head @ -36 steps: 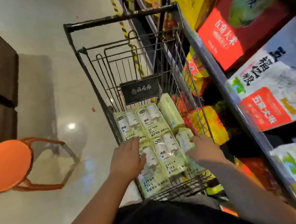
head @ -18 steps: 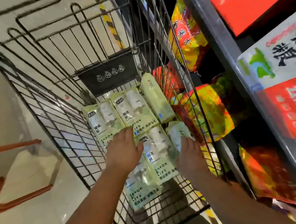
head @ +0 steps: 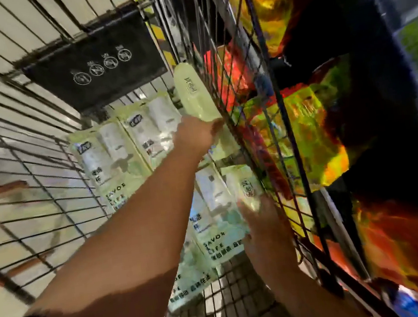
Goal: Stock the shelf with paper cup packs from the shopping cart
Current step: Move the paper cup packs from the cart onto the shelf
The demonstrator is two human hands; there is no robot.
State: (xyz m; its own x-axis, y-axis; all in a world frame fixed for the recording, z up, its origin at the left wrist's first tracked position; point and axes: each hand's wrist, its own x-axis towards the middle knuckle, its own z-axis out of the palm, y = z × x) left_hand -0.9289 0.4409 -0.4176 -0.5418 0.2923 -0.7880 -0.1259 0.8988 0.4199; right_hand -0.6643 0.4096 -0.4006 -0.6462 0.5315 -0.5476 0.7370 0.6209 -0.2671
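Fingers, left: curled [head: 217,125] over the lower end of the far pack [head: 192,91]; the back of the left hand [head: 195,136] hides most of them.
Fingers, right: laid against the near pack [head: 245,189]; motion blur prevents telling whether the right hand [head: 263,223] grips it or only touches it.
Far pack: pale green, standing on edge, leaning on the right wire wall of the shopping cart [head: 9,147].
Near pack: same type, against the same wall, closer to the person.
Flat packs [head: 112,157]: several lying side by side on the cart floor, left of both hands, lettered "SAVOR LIFE".
Left forearm: crosses over the flat packs.
Black placard [head: 95,67]: on the cart's far end, above the packs.
Shelf [head: 337,224]: just beside the cart's right wall, holding red, yellow and green bags [head: 302,130]; no paper cup pack seen on it.
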